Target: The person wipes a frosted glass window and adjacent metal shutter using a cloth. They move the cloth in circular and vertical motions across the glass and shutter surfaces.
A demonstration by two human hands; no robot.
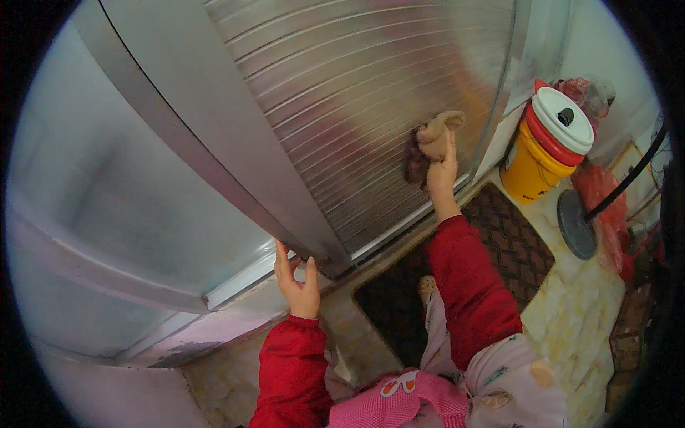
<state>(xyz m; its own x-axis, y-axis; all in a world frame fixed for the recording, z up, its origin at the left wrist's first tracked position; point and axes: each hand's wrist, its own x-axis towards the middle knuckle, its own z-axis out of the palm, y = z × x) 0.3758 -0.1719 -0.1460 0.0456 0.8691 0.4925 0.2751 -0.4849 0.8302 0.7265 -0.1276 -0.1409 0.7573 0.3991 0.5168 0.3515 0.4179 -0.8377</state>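
My right hand presses a bunched tan cloth against the lower part of a ribbed, translucent door panel. A dark reflection of the hand shows in the panel beside it. Lower and to the left, my left hand touches the bottom of the panel's grey metal frame, its thumb and fingers spread around the edge. It appears to hold no loose object. Left of that frame is a smooth frosted panel.
A dark patterned mat lies on the tiled floor below the door. At the right stand a yellow bucket with a red bucket and white lid on top, a round black stand base with a pole, and a red plastic bag.
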